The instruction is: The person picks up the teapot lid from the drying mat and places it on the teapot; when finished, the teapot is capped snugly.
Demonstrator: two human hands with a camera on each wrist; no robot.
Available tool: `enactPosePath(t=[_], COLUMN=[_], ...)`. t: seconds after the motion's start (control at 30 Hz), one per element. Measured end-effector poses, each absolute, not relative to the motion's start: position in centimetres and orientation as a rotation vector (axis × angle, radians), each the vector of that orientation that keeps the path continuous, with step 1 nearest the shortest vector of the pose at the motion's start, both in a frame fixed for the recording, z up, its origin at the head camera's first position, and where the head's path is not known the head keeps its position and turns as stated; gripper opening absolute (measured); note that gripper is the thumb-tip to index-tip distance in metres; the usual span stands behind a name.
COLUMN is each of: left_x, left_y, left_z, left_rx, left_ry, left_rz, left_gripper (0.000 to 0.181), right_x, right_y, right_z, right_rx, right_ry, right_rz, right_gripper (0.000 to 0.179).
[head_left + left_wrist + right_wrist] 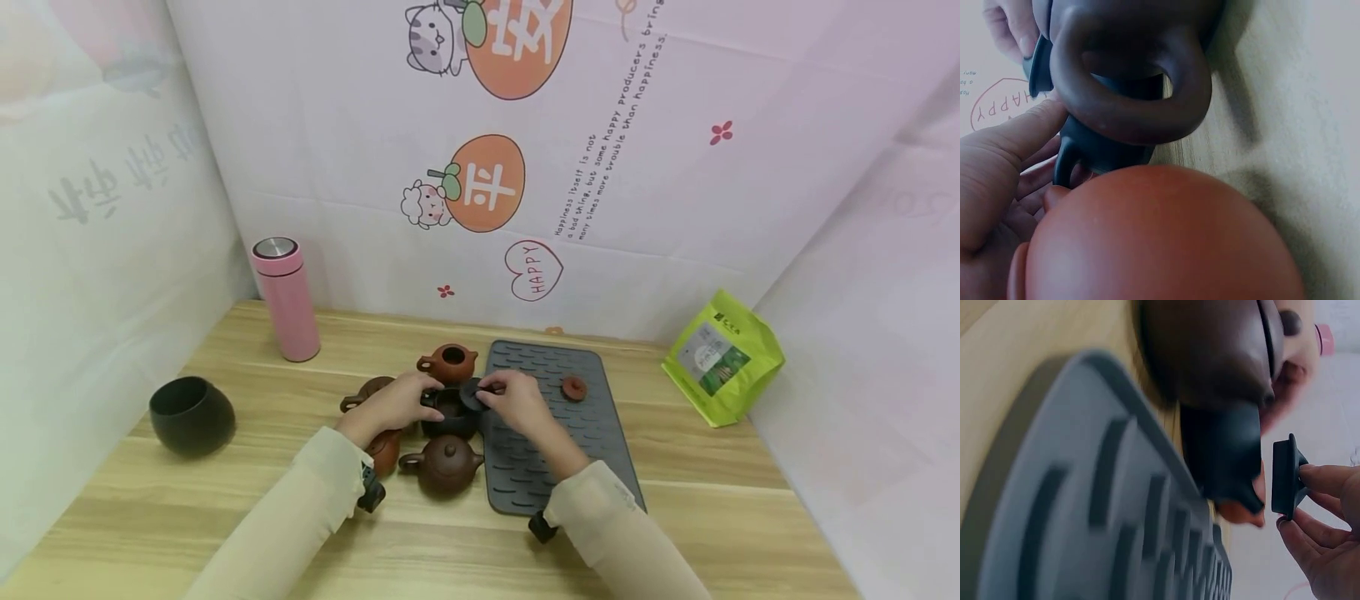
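Note:
A black teapot (450, 426) stands without its lid in the middle of a cluster of teapots. My left hand (401, 403) grips it on its handle side, thumb near the rim. Over the pot's right side, my right hand (517, 400) pinches the black lid (1285, 476) by its knob; the lid is tilted on edge and apart from the pot in the right wrist view. A dark brown lidded teapot (448, 467) sits in front. Behind is a lidless reddish-brown teapot (453, 362). An orange-brown teapot (1166, 244) and another brown one (372, 387) are partly hidden by my left hand.
A grey ridged mat (555, 450) lies to the right, with a small reddish-brown lid (573, 388) on it. Further right stands a green pouch (723, 358). At left are a black round cup (192, 417) and a pink flask (288, 308). Printed cloth walls surround the table.

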State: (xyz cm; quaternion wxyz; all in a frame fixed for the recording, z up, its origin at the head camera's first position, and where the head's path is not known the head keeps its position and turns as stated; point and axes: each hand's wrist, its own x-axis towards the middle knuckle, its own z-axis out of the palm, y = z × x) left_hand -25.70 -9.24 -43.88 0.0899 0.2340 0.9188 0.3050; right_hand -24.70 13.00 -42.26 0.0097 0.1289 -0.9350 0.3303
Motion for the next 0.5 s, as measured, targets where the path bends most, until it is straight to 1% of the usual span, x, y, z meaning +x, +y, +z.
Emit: enactPosePath(t=[0.2,0.5], left_x=[-25.7,-25.8], left_y=[-9.1,-9.1], left_z=[-43.9,-43.9], left_rx=[0.689,0.679], left_ry=[2.74,2.734], left_rz=[0.924,0.96], left_gripper=[0.05,0.044], right_x=[-24.9,-24.9], right_y=[11.2,10.0], right_z=[-42.7,-43.0], right_rx=[0.475,0.552], right_ry=[-2.933,-2.948], right_rz=[1.006,0.942], right_gripper=[0.01,0.009])
